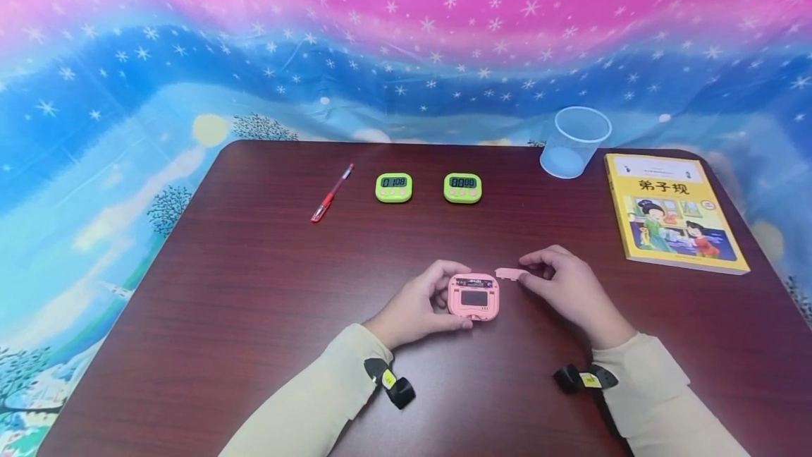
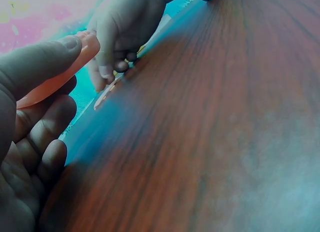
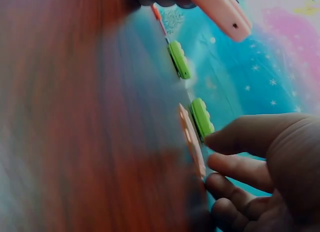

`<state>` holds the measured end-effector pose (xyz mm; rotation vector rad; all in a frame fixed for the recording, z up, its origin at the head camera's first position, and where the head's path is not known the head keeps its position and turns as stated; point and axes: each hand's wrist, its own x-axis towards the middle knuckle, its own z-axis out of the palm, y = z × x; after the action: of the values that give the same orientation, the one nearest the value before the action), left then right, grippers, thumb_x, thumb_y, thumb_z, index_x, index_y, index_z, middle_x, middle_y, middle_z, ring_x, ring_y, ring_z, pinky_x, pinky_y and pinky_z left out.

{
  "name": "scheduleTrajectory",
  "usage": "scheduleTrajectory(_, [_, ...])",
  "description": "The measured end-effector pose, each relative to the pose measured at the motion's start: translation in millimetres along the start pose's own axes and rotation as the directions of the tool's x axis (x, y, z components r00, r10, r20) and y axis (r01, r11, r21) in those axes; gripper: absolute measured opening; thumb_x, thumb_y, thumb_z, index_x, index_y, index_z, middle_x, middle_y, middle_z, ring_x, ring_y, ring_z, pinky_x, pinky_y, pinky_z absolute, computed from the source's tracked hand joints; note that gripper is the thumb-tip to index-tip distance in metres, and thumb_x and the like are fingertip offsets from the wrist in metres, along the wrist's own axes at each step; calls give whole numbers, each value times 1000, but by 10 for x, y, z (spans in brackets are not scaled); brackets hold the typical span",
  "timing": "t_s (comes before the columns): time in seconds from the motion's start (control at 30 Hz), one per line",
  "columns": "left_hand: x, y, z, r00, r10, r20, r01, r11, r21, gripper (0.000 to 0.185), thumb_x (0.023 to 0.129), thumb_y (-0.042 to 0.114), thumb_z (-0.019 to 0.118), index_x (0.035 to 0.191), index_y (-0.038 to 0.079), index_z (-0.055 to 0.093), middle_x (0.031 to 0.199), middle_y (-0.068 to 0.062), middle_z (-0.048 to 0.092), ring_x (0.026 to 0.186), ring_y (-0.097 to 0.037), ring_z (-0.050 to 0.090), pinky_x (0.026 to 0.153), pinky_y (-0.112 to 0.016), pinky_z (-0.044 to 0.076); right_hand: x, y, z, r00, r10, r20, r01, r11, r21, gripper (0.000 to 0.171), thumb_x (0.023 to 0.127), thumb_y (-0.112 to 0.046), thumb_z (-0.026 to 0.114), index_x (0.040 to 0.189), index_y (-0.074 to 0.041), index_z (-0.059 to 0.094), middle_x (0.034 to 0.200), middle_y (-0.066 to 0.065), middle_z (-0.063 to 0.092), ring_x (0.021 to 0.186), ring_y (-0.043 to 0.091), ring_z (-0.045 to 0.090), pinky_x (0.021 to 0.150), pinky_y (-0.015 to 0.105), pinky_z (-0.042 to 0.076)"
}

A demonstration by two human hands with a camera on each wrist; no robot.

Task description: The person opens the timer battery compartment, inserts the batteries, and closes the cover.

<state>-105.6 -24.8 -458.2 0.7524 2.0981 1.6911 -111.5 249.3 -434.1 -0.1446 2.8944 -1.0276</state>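
A pink timer [image 1: 474,307] is gripped between the thumb and fingers of my left hand [image 1: 421,302]. Its back faces up, and the battery slot [image 1: 477,282] along its top edge is uncovered. In the left wrist view the timer [image 2: 65,75] is seen edge-on, raised off the table. A small pink battery cover [image 1: 509,273] lies just right of the timer. The fingertips of my right hand [image 1: 564,291] are at the cover's right end. In the right wrist view the thumb and fingers stand apart beside the cover [image 3: 190,137]; whether they touch it I cannot tell.
Two green timers [image 1: 393,188] [image 1: 462,188] lie toward the back of the brown table [image 1: 273,266]. A red pen [image 1: 331,195] is left of them. At the back right stands a clear plastic cup [image 1: 574,147], next to a yellow book [image 1: 679,217].
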Motion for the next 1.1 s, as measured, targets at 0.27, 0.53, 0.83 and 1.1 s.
scheduleTrajectory(0.27, [-1,8,4,1000,0,0,0,1000,-7,71,77,5,87,136,14,49,113,0,73,88,-6,66,78,-26,58,8,18,-45,997,31,65,-29,999,-30,19,87,-15,77,105,-7,74,98,7,63,88,24,56,77,38,50])
scheduleTrajectory(0.53, [-4,31,-6,1000,-7,-7,7,1000,14,72,77,7,88,137,15,49,113,1,73,87,-7,65,78,-27,58,11,40,0,998,35,-58,-30,995,93,14,91,-21,76,100,-11,72,81,2,67,71,22,55,61,27,47])
scheduleTrajectory(0.83, [0,16,-7,1000,0,1,0,1000,6,71,77,8,88,137,15,49,114,1,73,89,-7,66,79,-27,58,-43,-113,55,996,58,-68,-38,964,264,23,93,-32,74,106,-13,75,93,2,73,83,22,59,66,23,50])
scheduleTrajectory(1.1, [-3,20,-12,1000,-6,17,6,1000,-9,71,78,10,88,137,19,49,112,5,73,88,-8,66,79,-27,58,-124,-234,56,999,4,-47,13,937,349,17,93,-26,75,105,-14,75,97,1,74,86,19,62,70,22,54])
